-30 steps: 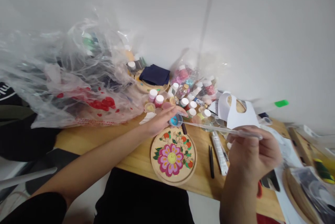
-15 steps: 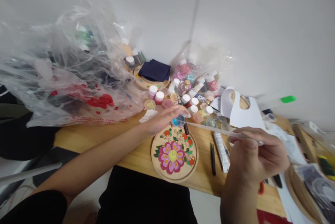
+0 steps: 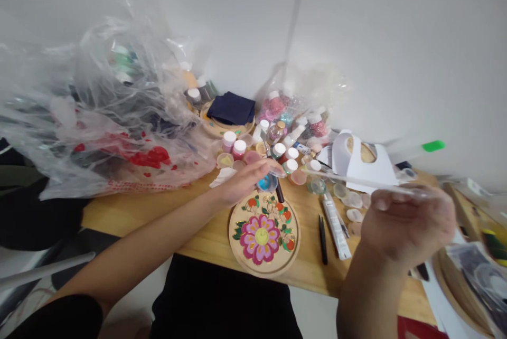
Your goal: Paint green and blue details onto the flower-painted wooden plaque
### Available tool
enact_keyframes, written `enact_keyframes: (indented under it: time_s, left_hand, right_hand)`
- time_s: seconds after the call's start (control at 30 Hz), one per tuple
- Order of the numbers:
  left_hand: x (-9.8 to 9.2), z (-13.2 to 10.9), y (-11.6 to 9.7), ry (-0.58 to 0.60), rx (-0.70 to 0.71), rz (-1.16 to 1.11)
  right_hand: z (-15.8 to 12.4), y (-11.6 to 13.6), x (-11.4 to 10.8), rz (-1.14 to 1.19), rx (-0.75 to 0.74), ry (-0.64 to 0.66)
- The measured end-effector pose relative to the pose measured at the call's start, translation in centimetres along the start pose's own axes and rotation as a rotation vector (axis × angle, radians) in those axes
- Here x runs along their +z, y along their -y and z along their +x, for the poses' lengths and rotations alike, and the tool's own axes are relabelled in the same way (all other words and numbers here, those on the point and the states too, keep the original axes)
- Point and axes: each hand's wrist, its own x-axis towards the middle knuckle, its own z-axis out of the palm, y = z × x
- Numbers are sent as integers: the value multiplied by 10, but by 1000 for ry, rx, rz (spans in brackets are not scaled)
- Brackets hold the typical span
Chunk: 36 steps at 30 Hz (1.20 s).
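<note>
rod (image 3: pixel 332 175), clear and thin, is grasped in the right hand (image 3: pixel 410 220), at right of the frame, its tip apart from the blue cup (image 3: pixel 264 183). this cup is at the centre, by the left hand (image 3: pixel 247 179); from my place i cannot tell whether that hand grips it. the painted round board (image 3: pixel 263 236) lies on the table (image 3: pixel 311 254), at lower centre.

soft lt; glints on plastic bag (image 3: pixel 119 112); pic edges warped, blurry
</note>
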Motion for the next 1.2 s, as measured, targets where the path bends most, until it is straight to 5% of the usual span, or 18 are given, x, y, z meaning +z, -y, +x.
enact_keyframes:
  time_s: [0.17,0.27,0.5,0.73,0.97,1.2]
  left_hand:
    - [-4,-2,1,6,-46,-29]
    - [-5,-1,1,-16,-55,-66]
    - [-5,0,-3,-72,-56,-128]
    - [-4,-1,-11,-79,31,-97]
    - [6,-6,-49,-86,40,-93]
    - [35,-21,-79,-186,26,-29]
  right_hand:
    - [19,-19,-8,-309,-86,-219]
    - [23,-33,-14,-458,-95,-225]
    - [19,-45,-20,-602,110,-12]
    - [19,-43,-18,-699,152,45]
    - [17,-30,-23,-870,229,253]
    - [-2,-15,-28,-1006,301,441]
